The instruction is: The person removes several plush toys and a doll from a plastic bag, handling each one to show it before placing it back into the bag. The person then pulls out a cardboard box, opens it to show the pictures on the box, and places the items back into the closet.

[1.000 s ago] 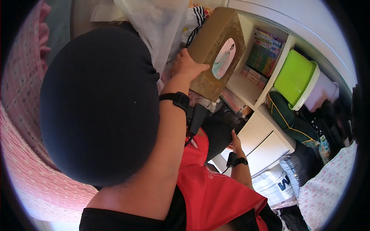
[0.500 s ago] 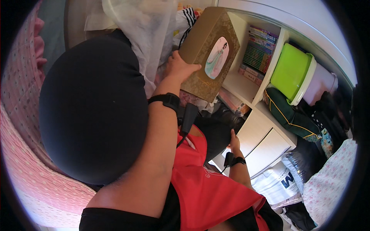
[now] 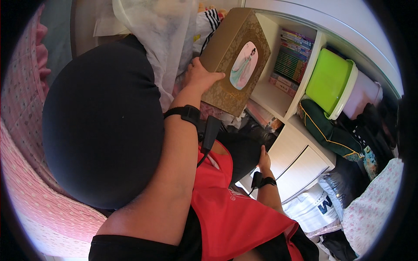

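My left hand [image 3: 201,78] grips the lower left edge of a brown-gold patterned box [image 3: 221,93]. Its thumb lies on the front face, and the other fingers go round the side. An oval picture of a robed figure [image 3: 244,65] decorates that face. The box stands tilted in view, beside the open shelf. Lower down, my right hand [image 3: 264,160] is beside my black-clad knee [image 3: 241,154] and a black plastic bag [image 3: 257,132]. Only its thumb side shows; the fingers are hidden. Both wrists carry black straps with small devices.
Stacked books [image 3: 291,61] fill part of the white shelf [image 3: 320,43]. A green-lidded tub [image 3: 329,82] and a dark green cushion [image 3: 320,126] lie right of it. White drawers [image 3: 300,167] sit below. Translucent plastic sheeting [image 3: 163,39] hangs left of the box; pink bedding [image 3: 48,204] lies far left.
The view has shifted slightly; my left arm and knee sit a little further left in it. My left hand keeps its grip on the box, and the right hand stays where it was.
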